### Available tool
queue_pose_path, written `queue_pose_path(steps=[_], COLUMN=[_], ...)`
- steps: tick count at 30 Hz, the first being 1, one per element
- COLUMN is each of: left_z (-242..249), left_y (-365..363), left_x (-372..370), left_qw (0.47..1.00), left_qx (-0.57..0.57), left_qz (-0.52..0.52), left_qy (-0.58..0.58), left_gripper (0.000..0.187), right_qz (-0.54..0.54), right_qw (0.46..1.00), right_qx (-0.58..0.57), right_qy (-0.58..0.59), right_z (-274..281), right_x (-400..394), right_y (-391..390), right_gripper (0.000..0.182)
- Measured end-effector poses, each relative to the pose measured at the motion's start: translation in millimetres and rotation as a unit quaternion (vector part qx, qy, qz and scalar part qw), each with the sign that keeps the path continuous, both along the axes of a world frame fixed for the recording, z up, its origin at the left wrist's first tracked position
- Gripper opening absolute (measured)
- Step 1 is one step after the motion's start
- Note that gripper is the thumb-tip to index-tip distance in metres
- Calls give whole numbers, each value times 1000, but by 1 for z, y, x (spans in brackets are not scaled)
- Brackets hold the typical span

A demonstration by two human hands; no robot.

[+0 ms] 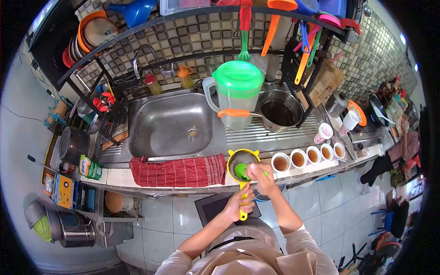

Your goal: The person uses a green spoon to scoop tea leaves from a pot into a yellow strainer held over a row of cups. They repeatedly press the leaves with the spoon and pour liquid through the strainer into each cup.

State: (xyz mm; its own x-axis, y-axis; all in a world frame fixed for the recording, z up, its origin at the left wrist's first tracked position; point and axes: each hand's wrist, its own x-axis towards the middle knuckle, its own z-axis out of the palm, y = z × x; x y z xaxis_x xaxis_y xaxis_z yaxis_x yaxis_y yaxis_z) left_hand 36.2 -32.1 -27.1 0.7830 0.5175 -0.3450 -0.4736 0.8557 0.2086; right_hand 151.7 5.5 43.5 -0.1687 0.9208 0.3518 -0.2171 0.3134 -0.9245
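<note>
My left hand (236, 201) is closed around the handle of a yellow strainer (233, 163) at the counter's front edge. My right hand (259, 177) grips a green spoon (240, 171), its bowl down inside the strainer; a bit of its green handle shows past my fingers. What lies in the strainer under the spoon is hard to make out. Just right of the strainer stands a row of several white paper cups (299, 158) of brown liquid. Behind them, a metal saucepan (279, 110) holds dark liquid, with its orange handle (234, 112) pointing left.
A clear pitcher with a green lid (238, 79) stands behind the saucepan handle. The steel sink (170, 123) is to the left, with a red checked cloth (178, 171) along its front. More stacked cups (324, 132) stand at right. Utensils hang from the rack above (201, 18).
</note>
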Motion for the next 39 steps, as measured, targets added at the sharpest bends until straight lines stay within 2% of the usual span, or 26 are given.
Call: queue_pose_path(steps=[1,3,5,7,10,13,15,18,19,21,22,26,31,33,34,35,37,39], left_z=[-2,0,-2,-7,-8,3,2,6,7,9,9,13,7,10,12,15,19,19], left_y=[0,-3,-1,0,-1,-1,-2,-2,-2,-1,0,-3,-4,-1,-2,-1,-2,-1], left_x=[-1,-3,-4,-5,-6,-4,-4,-4,-4,-5,-6,-2,-3,-4,-3,-3,-3,-5], left_qw=[1000,1000,1000,1000,1000,999,999,998,998,999,999,998,999,999,999,999,999,999], left_qx=[-4,-1,2,-18,-14,-36,-37,-43,-42,-33,-35,-53,-48,-31,-42,-40,-39,-35], left_qz=[-5,-3,2,-3,-8,2,2,2,2,-11,-12,0,-4,-11,-7,-4,-6,-8], left_qy=[-11,3,17,20,-25,9,-2,36,39,16,18,15,-5,-10,-2,-1,21,22], left_gripper=[27,27,26,27,27,29,29,29,29,30,30,31,30,29,29,29,30,30], right_qz=[-4,-3,6,-44,-28,13,14,-48,-49,-10,-32,-39,3,25,56,59,132,149], right_qw=[1000,994,993,978,986,991,988,975,975,994,997,999,1000,997,996,996,984,984], right_qx=[1,60,65,136,109,121,127,166,166,70,71,32,-4,22,-6,-3,47,27], right_qy=[-1,-87,-98,-154,-124,-56,-81,-139,-136,-85,-29,-3,-8,-71,-74,-73,-113,-96], right_z=[0,-1,-6,-11,-14,-6,-5,-7,-6,-2,-9,4,-10,-3,2,1,-4,-5], right_x=[-2,-3,-4,-8,-3,-1,-3,-7,-4,4,3,12,21,19,20,21,26,26], right_y=[1,4,6,7,9,7,7,10,12,13,15,17,25,31,33,37,45,48], right_gripper=[41,40,39,40,39,38,38,39,39,40,43,44,37,36,35,35,34,35])
